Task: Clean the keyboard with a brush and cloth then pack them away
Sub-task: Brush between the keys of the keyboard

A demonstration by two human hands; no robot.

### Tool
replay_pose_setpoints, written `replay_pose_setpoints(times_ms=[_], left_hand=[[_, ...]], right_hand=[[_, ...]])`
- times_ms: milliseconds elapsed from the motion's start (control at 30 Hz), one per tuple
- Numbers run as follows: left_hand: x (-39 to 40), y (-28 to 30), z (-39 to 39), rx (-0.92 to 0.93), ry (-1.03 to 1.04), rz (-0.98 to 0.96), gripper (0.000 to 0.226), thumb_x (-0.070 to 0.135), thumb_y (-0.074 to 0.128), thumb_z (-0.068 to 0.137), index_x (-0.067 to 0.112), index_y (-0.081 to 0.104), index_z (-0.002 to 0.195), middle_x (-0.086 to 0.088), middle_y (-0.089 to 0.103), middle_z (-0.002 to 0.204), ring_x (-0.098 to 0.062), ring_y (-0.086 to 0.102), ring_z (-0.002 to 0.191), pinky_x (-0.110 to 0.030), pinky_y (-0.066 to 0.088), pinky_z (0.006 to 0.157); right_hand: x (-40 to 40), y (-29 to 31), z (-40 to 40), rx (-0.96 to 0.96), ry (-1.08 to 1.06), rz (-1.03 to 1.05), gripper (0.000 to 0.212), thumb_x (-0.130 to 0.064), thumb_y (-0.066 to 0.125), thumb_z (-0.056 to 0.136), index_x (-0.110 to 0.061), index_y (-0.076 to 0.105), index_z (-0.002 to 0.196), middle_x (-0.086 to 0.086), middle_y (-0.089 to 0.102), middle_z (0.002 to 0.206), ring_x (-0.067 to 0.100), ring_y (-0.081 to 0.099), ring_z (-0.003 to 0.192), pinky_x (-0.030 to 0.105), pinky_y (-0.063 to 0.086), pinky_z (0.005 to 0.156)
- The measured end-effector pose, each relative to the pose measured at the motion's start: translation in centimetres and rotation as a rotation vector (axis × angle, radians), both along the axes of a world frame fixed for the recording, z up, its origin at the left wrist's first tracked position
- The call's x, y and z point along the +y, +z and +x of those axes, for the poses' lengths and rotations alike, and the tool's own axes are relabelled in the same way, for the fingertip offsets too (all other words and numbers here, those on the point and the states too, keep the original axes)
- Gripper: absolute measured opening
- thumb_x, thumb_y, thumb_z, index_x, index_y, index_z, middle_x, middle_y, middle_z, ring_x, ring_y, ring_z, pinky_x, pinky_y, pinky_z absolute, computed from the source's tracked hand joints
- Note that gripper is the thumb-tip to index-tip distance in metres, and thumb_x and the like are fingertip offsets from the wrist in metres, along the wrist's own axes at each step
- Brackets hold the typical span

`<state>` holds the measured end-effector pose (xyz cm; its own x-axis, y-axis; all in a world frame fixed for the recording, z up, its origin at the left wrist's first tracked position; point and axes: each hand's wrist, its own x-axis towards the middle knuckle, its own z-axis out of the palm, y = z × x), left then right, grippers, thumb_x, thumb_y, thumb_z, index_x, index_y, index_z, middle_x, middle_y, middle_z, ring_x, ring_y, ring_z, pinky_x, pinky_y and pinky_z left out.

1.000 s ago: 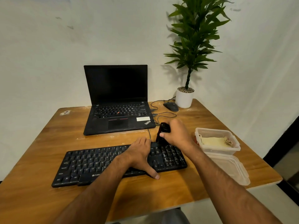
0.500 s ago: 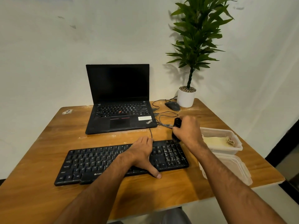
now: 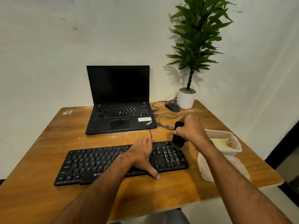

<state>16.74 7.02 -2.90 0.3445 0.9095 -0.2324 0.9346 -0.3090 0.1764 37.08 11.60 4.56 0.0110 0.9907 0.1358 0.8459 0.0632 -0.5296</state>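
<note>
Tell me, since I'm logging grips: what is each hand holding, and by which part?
The right hand grips the black brush by its handle, bristles down at the keyboard. The left hand holds nothing, resting flat on the keyboard.

The keyboard (image 3: 113, 162) lies before the laptop (image 3: 119, 110), with the container (image 3: 226, 139) to its right.

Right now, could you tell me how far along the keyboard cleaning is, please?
Brushing is under way: the right hand grips the black brush, bristles at the keyboard's far right corner, while the left hand rests on the keys. The cloth lies in the open container, lid beside it, so wiping and packing remain.
</note>
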Motion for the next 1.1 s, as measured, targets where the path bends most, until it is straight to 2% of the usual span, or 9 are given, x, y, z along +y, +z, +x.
replay_pose_setpoints(times_ms=[100, 200, 267, 333, 467, 667, 800, 933, 1100], left_hand=[[0.0, 0.1, 0.0, 0.010, -0.005, 0.001, 0.143, 0.080, 0.085, 0.052, 0.012, 0.019, 0.159, -0.004, 0.032, 0.147, -0.021, 0.032, 0.133, -0.041, 0.034, 0.121], [0.0, 0.1, 0.1, 0.006, -0.002, 0.000, 0.137, 0.079, 0.086, 0.053, 0.014, 0.024, 0.155, -0.003, 0.034, 0.144, -0.020, 0.033, 0.131, -0.041, 0.035, 0.119], [0.0, 0.1, 0.1, -0.003, -0.003, 0.007, 0.134, 0.080, 0.086, 0.052, 0.015, 0.027, 0.154, -0.002, 0.034, 0.143, -0.019, 0.033, 0.129, -0.040, 0.035, 0.119], [-0.1, 0.1, 0.1, -0.009, -0.003, 0.003, 0.134, 0.080, 0.085, 0.053, 0.015, 0.026, 0.154, -0.002, 0.033, 0.144, -0.019, 0.032, 0.131, -0.041, 0.035, 0.120], [-0.1, 0.1, 0.0, -0.010, 0.001, 0.005, 0.135, 0.080, 0.086, 0.052, 0.014, 0.027, 0.153, -0.002, 0.035, 0.143, -0.019, 0.034, 0.130, -0.041, 0.036, 0.118], [0.0, -0.1, 0.0, -0.004, 0.004, -0.004, 0.144, 0.079, 0.086, 0.052, 0.013, 0.018, 0.160, -0.004, 0.032, 0.148, -0.021, 0.032, 0.136, -0.042, 0.033, 0.122], [0.2, -0.1, 0.0, -0.005, 0.002, -0.010, 0.140, 0.080, 0.086, 0.051, 0.014, 0.023, 0.157, -0.003, 0.033, 0.145, -0.020, 0.032, 0.133, -0.043, 0.034, 0.121], [0.1, 0.0, 0.0, -0.010, 0.005, -0.003, 0.133, 0.081, 0.085, 0.050, 0.015, 0.030, 0.152, -0.001, 0.035, 0.138, -0.018, 0.034, 0.126, -0.040, 0.037, 0.117], [0.1, -0.1, -0.1, -0.017, 0.003, -0.002, 0.136, 0.080, 0.086, 0.050, 0.015, 0.028, 0.153, -0.001, 0.035, 0.139, -0.018, 0.034, 0.127, -0.041, 0.037, 0.118]], right_hand=[[0.3, 0.3, -0.3, 0.017, 0.013, 0.063, 0.031, -0.017, 0.084, 0.074, -0.014, 0.075, 0.104, 0.003, 0.073, 0.099, 0.017, 0.067, 0.091, 0.029, 0.056, 0.076], [-0.6, -0.9, -1.5, -0.004, 0.188, -0.004, 0.051, -0.018, 0.087, 0.074, -0.025, 0.070, 0.122, -0.003, 0.071, 0.117, 0.014, 0.064, 0.109, 0.023, 0.050, 0.085], [-1.1, -1.3, -2.0, 0.052, 0.343, -0.018, 0.054, -0.014, 0.086, 0.075, -0.032, 0.070, 0.123, -0.009, 0.068, 0.120, 0.010, 0.063, 0.111, 0.019, 0.050, 0.081], [-1.2, -1.3, -2.0, 0.215, 0.429, -0.061, 0.055, -0.009, 0.085, 0.075, -0.036, 0.071, 0.121, -0.010, 0.068, 0.121, 0.007, 0.061, 0.113, 0.022, 0.053, 0.086], [-0.9, -1.4, -1.5, 0.163, 0.377, -0.054, 0.057, -0.007, 0.085, 0.074, -0.036, 0.070, 0.121, -0.008, 0.067, 0.126, 0.009, 0.057, 0.120, 0.037, 0.048, 0.106], [-0.3, 1.5, 1.0, -0.219, 0.291, -0.043, 0.057, -0.008, 0.084, 0.076, -0.027, 0.068, 0.127, -0.003, 0.065, 0.132, 0.016, 0.057, 0.124, 0.030, 0.043, 0.101], [-1.2, 0.0, -0.2, -0.116, 0.340, -0.047, 0.057, -0.012, 0.086, 0.073, -0.031, 0.069, 0.125, -0.007, 0.067, 0.129, 0.012, 0.058, 0.122, 0.030, 0.043, 0.106], [-1.6, -0.8, -1.8, 0.198, 0.392, -0.094, 0.056, -0.009, 0.087, 0.072, -0.037, 0.071, 0.118, -0.009, 0.068, 0.124, 0.010, 0.059, 0.117, 0.040, 0.050, 0.104], [-1.1, -1.0, -0.8, 0.109, 0.326, -0.124, 0.053, -0.010, 0.086, 0.074, -0.034, 0.071, 0.118, -0.005, 0.067, 0.128, 0.015, 0.058, 0.122, 0.039, 0.048, 0.104]])
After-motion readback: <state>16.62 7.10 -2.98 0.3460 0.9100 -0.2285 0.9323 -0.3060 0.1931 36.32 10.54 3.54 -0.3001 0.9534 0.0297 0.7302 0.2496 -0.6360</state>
